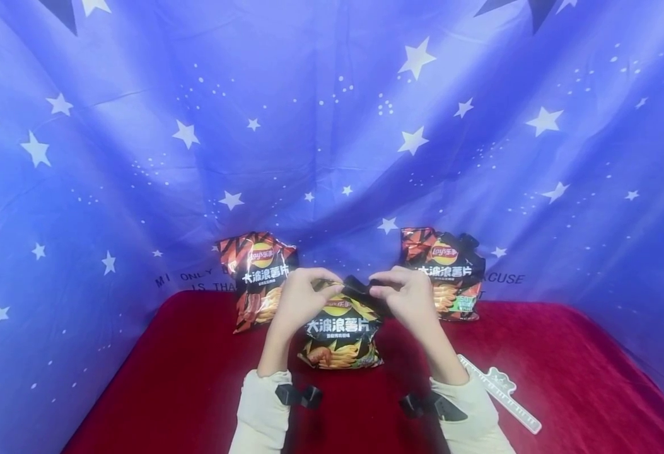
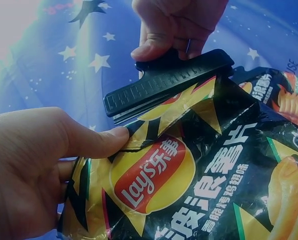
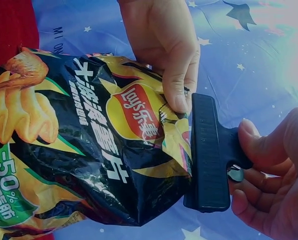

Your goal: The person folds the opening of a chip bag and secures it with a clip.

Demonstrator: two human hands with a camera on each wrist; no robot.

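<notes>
A black and yellow chip bag (image 1: pixel 343 343) stands in the middle of the table. My left hand (image 1: pixel 304 297) pinches its top corner between thumb and fingers, plainly seen in the left wrist view. The handle of a black bag clip (image 2: pixel 168 82) is gripped by my right hand (image 3: pixel 278 165), thumb against fingers. The clip's long jaws lie along the folded top edge of the bag, beside the left thumb. Whether they are clamped on the bag I cannot tell.
Behind on the left stands a red and black chip bag (image 1: pixel 260 277). A similar chip bag (image 1: pixel 451 277) at back right has a black clip (image 1: pixel 468 242) at its top. A white clip (image 1: pixel 502 392) lies right of the right forearm on the red tablecloth (image 1: pixel 570 359).
</notes>
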